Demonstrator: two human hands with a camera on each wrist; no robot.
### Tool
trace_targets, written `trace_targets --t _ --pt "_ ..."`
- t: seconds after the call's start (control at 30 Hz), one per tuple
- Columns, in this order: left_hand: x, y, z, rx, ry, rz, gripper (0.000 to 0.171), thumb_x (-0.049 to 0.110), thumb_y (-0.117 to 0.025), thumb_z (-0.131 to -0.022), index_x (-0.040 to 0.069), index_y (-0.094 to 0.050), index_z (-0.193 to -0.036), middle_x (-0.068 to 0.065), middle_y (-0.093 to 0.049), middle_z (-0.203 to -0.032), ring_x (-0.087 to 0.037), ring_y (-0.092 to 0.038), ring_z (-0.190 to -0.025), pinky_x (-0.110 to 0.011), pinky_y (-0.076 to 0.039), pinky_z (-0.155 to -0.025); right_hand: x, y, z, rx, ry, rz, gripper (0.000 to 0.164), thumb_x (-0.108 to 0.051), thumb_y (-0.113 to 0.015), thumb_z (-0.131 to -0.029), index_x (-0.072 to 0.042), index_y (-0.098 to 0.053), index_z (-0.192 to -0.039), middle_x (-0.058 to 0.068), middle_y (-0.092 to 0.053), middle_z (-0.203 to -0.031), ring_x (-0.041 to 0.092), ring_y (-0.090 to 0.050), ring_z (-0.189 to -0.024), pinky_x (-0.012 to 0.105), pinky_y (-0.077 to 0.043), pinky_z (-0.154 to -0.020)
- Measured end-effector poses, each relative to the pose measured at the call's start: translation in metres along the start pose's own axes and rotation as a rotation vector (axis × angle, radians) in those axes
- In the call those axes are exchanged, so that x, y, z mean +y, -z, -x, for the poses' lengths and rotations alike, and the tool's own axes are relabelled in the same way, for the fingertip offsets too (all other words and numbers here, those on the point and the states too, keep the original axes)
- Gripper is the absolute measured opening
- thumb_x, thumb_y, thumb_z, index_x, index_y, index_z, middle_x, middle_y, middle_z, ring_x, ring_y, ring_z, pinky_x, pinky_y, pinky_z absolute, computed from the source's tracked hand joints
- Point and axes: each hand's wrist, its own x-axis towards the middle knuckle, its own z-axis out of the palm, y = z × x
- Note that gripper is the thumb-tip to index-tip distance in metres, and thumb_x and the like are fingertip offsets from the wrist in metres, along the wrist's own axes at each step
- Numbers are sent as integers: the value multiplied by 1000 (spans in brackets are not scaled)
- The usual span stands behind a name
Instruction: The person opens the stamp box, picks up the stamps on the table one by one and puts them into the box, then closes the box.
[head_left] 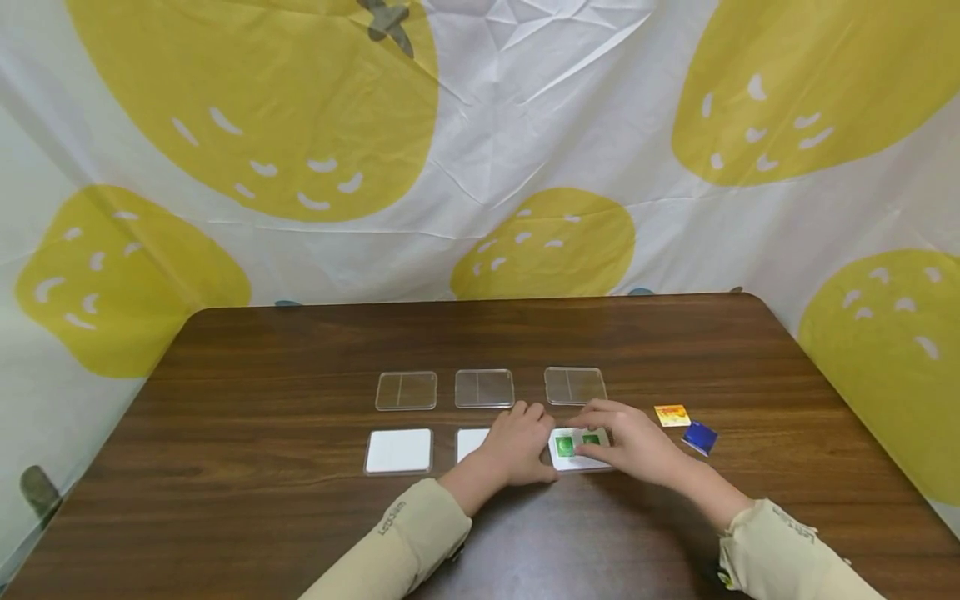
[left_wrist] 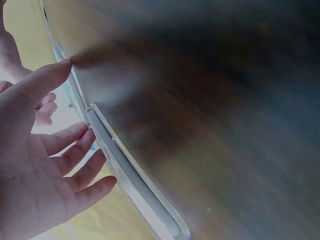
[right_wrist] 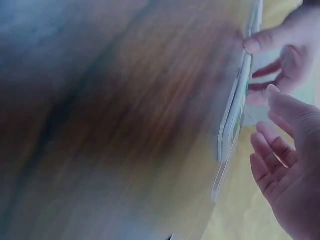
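Note:
In the head view, a white card (head_left: 576,463) lies in a shallow clear case in front of me, with two small green squares on it, the left green square (head_left: 564,446) and the right one (head_left: 591,439). My right hand (head_left: 636,446) hovers over its right side, thumb tip close over the card near the green squares, fingers bent loosely. My left hand (head_left: 517,450) reaches across the middle white card (head_left: 470,442) and partly hides it. Its thumb rests at the near left corner of the green-square case. In the wrist views, neither the left hand (left_wrist: 55,160) nor the right hand (right_wrist: 295,155) grips anything.
Another white card (head_left: 400,451) in a clear case lies at left. Behind stand three clear shallow lids (head_left: 407,391), (head_left: 484,388), (head_left: 575,386) in a row. To the right are an orange-yellow square (head_left: 672,415) and a dark blue square (head_left: 700,437). A patterned cloth (head_left: 480,150) hangs behind the wooden table (head_left: 262,517).

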Motion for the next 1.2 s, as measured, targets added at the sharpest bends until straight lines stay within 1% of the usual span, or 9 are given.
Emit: trace_targets --t 0.13,0.27,0.4,0.6,0.73,0.87,0.9,1.07,1.2 --pt "0 0 0 -6 7 7 56 50 -71 -68 10 -60 -105 -1 -52 -98 -18 -48 -92 -29 -43 -74 6 6 5 29 -48 -130 31 -13 -74 -74 -9 -67 -104 -1 -63 -94 15 -57 -76 24 -46 -62" --pt "0 0 0 -6 9 14 55 49 -71 -68 10 -60 -104 -1 -52 -98 -18 -48 -92 -30 -43 -74 11 12 13 54 -78 -170 33 -16 -76 -72 -7 -67 -102 1 -64 -97 17 -60 -83 28 -47 -67" --pt "-1 0 0 -9 8 16 53 48 -71 -69 10 -59 -104 -1 -52 -98 -18 -47 -93 -30 -43 -75 17 19 19 87 -94 -162 32 -17 -76 -72 -7 -66 -101 2 -65 -97 16 -59 -82 29 -47 -66" --pt "-1 1 1 -23 6 16 54 49 -69 -70 10 -59 -107 -1 -52 -100 -18 -47 -94 -30 -43 -76 24 24 24 144 -76 -121 33 -16 -78 -70 -6 -66 -99 3 -66 -95 16 -60 -80 29 -48 -65" --pt "-3 6 5 -14 -4 1 53 50 -69 -70 11 -59 -106 -1 -52 -100 -18 -47 -94 -30 -43 -77 21 31 27 180 -65 -105 33 -12 -78 -68 -5 -66 -98 5 -66 -92 15 -59 -78 29 -48 -63" --pt "-15 12 11 10 -4 13 52 51 -69 -69 11 -59 -102 -1 -52 -99 -19 -48 -93 -29 -44 -75 24 36 32 200 -87 -102 33 -11 -78 -69 -5 -66 -98 6 -66 -92 15 -59 -79 29 -48 -64" --pt "-19 13 13 15 -2 17 53 51 -69 -69 11 -59 -102 -2 -53 -99 -19 -48 -93 -29 -44 -75 29 36 34 202 -94 -105 33 -13 -78 -69 -5 -66 -99 6 -66 -93 15 -58 -80 28 -48 -64" --pt "-40 17 26 32 7 45 64 51 -69 -71 5 -57 -114 -7 -54 -107 -24 -49 -98 -34 -45 -79 31 40 43 211 -125 -112 32 -12 -76 -71 -5 -66 -99 6 -66 -92 16 -58 -80 23 -48 -66" --pt "-54 16 38 45 18 81 63 49 -70 -70 4 -57 -112 -7 -55 -104 -25 -50 -97 -37 -45 -78 31 43 50 212 -142 -109 31 -13 -75 -73 -5 -65 -101 6 -65 -92 13 -57 -82 22 -47 -65"
